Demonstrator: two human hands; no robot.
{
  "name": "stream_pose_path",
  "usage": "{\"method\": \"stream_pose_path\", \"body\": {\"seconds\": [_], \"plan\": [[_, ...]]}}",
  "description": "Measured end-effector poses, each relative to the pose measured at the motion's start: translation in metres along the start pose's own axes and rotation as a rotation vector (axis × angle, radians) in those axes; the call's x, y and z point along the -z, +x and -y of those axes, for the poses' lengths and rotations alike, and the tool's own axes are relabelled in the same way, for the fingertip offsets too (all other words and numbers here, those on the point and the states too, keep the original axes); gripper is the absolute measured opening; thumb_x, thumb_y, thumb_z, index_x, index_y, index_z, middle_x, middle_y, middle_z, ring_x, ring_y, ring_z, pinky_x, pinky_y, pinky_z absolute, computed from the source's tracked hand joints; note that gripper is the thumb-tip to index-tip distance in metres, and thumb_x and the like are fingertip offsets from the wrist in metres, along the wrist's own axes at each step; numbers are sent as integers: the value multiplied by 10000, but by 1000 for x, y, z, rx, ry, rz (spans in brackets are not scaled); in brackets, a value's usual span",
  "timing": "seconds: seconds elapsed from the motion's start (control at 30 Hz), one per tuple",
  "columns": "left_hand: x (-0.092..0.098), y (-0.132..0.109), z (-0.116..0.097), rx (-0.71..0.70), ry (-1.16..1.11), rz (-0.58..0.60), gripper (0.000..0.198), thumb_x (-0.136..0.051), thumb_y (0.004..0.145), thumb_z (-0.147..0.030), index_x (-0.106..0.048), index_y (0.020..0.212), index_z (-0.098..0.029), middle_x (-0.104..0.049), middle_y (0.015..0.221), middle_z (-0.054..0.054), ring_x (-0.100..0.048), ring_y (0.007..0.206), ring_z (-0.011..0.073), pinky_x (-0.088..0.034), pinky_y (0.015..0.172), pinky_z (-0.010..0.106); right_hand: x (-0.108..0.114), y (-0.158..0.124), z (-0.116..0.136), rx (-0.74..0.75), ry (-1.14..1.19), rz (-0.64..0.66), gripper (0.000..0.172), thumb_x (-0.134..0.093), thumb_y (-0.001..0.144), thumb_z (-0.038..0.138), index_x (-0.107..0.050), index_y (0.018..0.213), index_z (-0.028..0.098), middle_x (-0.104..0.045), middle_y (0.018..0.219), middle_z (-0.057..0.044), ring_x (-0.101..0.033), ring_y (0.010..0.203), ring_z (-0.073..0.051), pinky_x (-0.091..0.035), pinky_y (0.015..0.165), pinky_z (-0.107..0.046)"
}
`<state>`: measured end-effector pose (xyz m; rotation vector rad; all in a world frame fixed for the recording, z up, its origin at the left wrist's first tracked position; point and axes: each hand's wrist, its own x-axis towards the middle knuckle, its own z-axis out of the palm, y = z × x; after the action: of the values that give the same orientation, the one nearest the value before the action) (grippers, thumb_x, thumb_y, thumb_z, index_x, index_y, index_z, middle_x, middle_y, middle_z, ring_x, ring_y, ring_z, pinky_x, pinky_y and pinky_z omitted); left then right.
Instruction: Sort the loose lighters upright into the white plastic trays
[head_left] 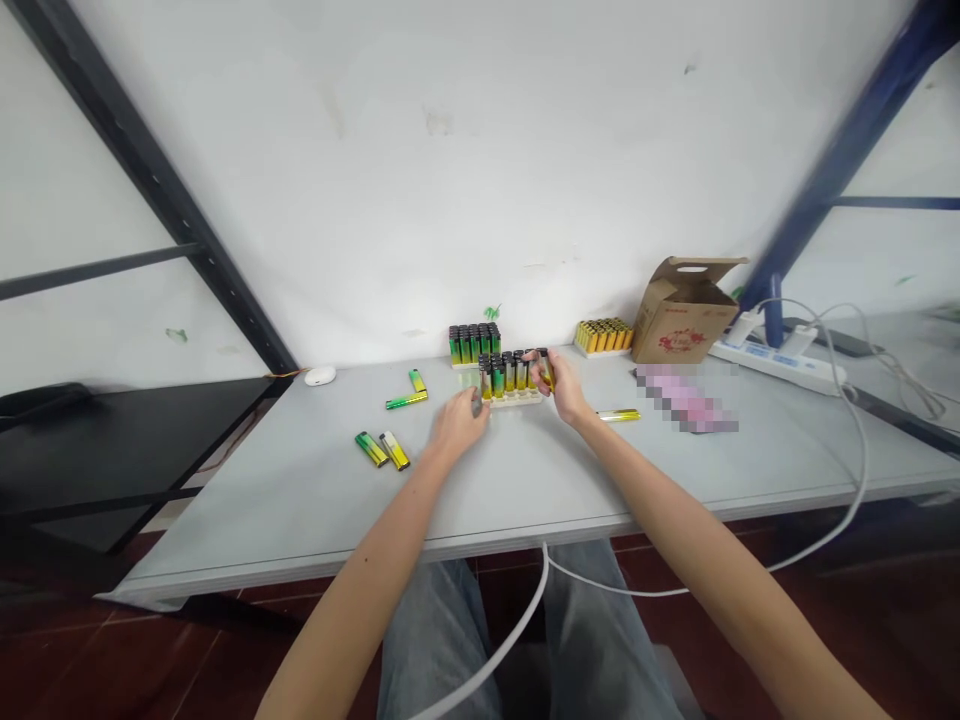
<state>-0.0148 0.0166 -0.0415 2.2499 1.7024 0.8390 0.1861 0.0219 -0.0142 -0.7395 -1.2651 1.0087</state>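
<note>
A pale tray (516, 399) at the table's middle holds several upright green and yellow lighters (498, 376) with dark tops. My left hand (460, 421) is at the tray's left end, its fingers bent; whether they grip anything besides the tray's end is hidden. Over the tray's right end, my right hand (561, 386) is closed on a yellow lighter (547, 375) with a dark top. Two lighters (394, 451) lie side by side at the left, and two more (406, 399) lie behind them. Another yellow lighter (619, 415) lies right of my right wrist.
Behind stand a full tray of green lighters (475, 345) and a tray of yellow-orange ones (604, 336). An open cardboard box (681, 318), a pink blurred item (686, 398) and a power strip (780, 365) with cables are at the right. A white case (320, 376) sits back left.
</note>
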Motion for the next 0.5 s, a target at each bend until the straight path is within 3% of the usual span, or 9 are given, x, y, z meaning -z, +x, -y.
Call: {"method": "stream_pose_path", "body": {"seconds": [0.1,0.2,0.3,0.4,0.5], "plan": [[0,-4,1,49,-11,-100,318,-503,882,-310,-576,1165,-186,-705,1022,84,-612,1049,267,-461,858,354,-7,-4,0,-9,23,-9,446,-545,800,624,-599,917,197,-517,635,22,-448,523,-103,-335,470,-242],[1,-10,1,25,-72,-174,266,-513,876,-312,-587,1100,-191,-700,892,71,-630,961,261,-471,813,364,-14,-8,2,2,-59,-20,452,-648,723,606,-576,929,210,-605,720,-1,-576,682,-148,-448,606,-271],[3,-14,-4,-134,-198,-139,215,-539,869,-328,-590,1033,-199,-686,881,49,-642,842,207,-486,776,331,-21,-13,3,6,-151,29,449,-712,667,577,-573,897,217,-665,805,-30,-626,807,-187,-492,748,-322],[2,-17,-15,-294,-287,-100,268,-572,861,-343,-563,1086,-198,-670,1018,62,-633,901,188,-490,801,309,-25,-17,2,104,-249,122,364,-732,688,505,-634,880,211,-680,987,-72,-623,947,-213,-486,828,-351],[-1,-19,-24,-305,-345,-38,233,-467,928,-319,-535,1112,-193,-660,1063,79,-633,896,187,-489,784,310,-24,-20,1,233,-339,164,263,-738,715,429,-694,854,211,-648,1093,-90,-591,1054,-226,-462,872,-358]]}}
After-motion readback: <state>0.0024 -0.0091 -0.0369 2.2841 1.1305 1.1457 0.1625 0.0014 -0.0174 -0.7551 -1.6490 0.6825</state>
